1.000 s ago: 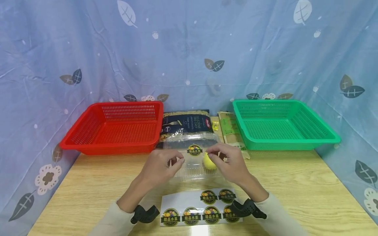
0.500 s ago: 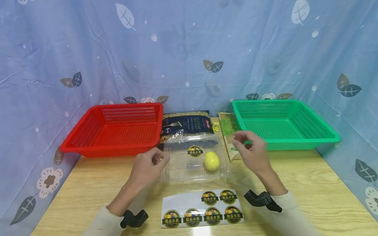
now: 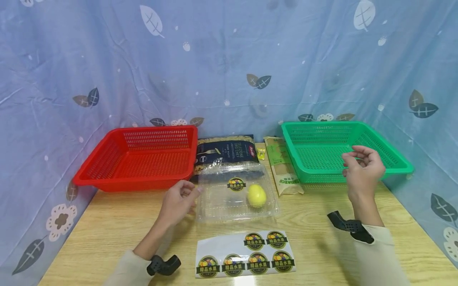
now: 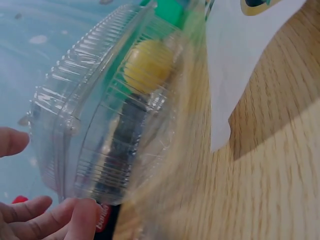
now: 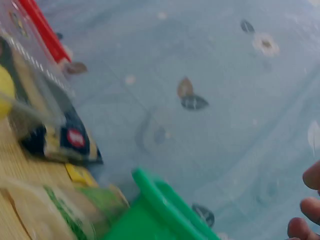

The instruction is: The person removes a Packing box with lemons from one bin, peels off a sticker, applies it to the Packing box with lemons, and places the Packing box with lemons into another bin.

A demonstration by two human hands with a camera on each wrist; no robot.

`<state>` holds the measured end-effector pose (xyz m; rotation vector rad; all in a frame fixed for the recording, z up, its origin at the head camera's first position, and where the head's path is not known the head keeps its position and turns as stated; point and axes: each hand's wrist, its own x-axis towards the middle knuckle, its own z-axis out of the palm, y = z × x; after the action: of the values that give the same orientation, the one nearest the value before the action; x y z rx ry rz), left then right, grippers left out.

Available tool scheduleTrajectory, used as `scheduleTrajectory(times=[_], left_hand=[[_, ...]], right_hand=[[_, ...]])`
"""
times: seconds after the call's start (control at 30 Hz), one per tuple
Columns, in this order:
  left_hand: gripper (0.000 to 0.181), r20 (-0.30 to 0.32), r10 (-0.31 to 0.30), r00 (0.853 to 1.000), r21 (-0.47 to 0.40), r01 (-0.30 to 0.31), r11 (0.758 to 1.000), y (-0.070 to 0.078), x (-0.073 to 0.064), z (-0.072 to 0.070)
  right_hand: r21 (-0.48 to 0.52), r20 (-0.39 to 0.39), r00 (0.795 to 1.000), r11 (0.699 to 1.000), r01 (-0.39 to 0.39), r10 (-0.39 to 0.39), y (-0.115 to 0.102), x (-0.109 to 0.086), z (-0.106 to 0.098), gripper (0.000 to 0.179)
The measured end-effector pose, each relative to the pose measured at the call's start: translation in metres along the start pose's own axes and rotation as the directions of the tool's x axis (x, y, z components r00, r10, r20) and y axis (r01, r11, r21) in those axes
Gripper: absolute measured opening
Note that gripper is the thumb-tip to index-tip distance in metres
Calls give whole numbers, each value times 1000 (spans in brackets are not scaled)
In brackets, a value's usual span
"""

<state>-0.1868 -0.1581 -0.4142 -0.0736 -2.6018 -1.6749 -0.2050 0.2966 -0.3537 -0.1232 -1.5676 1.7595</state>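
A clear plastic clamshell box (image 3: pixel 214 206) lies closed in the middle of the table. Inside it, toward the right, sits a yellow lemon-like fruit (image 3: pixel 256 196). On the lid is a round fruit label (image 3: pixel 236 184). My left hand (image 3: pixel 177 201) is beside the box's left edge with fingers loosely bent; in the left wrist view its fingertips (image 4: pixel 84 215) overlap the box's near corner. Over the front of the green basket (image 3: pixel 322 176) hovers my right hand (image 3: pixel 363 171), fingers loosely curled and nothing in them. A sheet of round fruit labels (image 3: pixel 218 246) lies in front of the box.
At the back left stands a red basket (image 3: pixel 136 183). Behind the box lies a dark pasta bag (image 3: pixel 225 151), with a small yellow packet (image 3: pixel 261 153) beside it. A green and tan food packet (image 3: pixel 282 167) leans near the green basket. A patterned blue curtain (image 3: pixel 229 59) surrounds the table.
My right hand has moved from above the box rightward to the green basket. My left hand has drawn back left to the box's edge, leaving the label and fruit in full view.
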Motion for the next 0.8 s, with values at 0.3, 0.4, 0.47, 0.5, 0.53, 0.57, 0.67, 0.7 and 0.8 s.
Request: scheduleTrajectory(times=[0.3,0.4,0.47,0.5,0.53,0.57,0.67,0.7,0.8], left_hand=[[43,31,-88,996,-162,92,983,-8,5,5],[48,61,-128,990,-225,138,964,-11,7,5],[52,87,-145,986,-258,163,952,-11,7,6],[54,99,-153,983,-269,175,947,-12,8,6],[56,108,-162,981,-279,186,942,-12,9,6],[57,123,-164,979,-288,193,938,-12,10,7],[61,152,-166,974,-310,207,928,-13,11,9],[62,161,-162,974,-321,206,924,-13,12,9],[62,181,-151,972,-348,207,914,-13,12,10]], right_hand=[[131,-211,959,978,-161,186,18,17,-23,23],[209,-262,930,956,-206,258,24,20,-29,22],[239,-303,907,944,-226,293,28,21,-33,24],[241,-325,894,941,-238,309,30,22,-35,25],[246,-346,880,936,-251,327,31,23,-37,27],[244,-361,869,934,-261,338,32,23,-39,30],[233,-399,838,925,-299,372,36,26,-43,38],[238,-405,830,921,-309,383,37,27,-44,40],[276,-408,811,903,-328,419,39,28,-50,47]])
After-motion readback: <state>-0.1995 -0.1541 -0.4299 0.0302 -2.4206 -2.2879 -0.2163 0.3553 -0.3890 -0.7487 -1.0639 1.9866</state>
